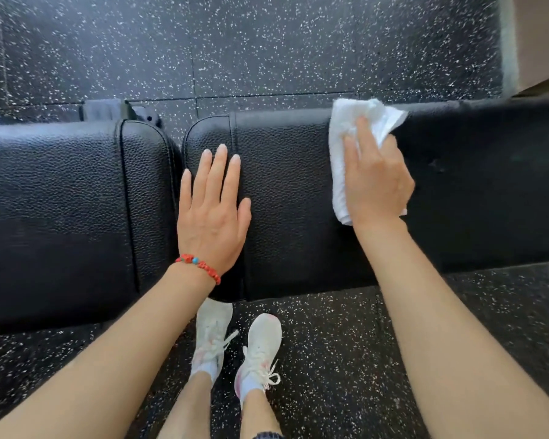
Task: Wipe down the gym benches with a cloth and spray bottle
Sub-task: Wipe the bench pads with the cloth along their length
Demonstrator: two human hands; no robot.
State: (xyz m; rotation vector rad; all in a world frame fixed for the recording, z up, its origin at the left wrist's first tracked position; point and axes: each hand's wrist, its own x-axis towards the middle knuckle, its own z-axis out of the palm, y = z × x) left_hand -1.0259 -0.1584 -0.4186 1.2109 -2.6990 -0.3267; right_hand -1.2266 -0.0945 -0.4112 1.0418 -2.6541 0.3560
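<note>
Cloth (339, 172) is pressed by right hand (377, 182), fingers curled; left hand (213, 210) flat, fingers spread. Streaks risked if cloth bunches.

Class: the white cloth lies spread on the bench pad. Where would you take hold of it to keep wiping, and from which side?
Come from above, palm flat on the middle of the cloth, fingers curling over its bunched far edge, as the right hand does. It lies flat on the bench pad, so no side gives a grip.
</note>
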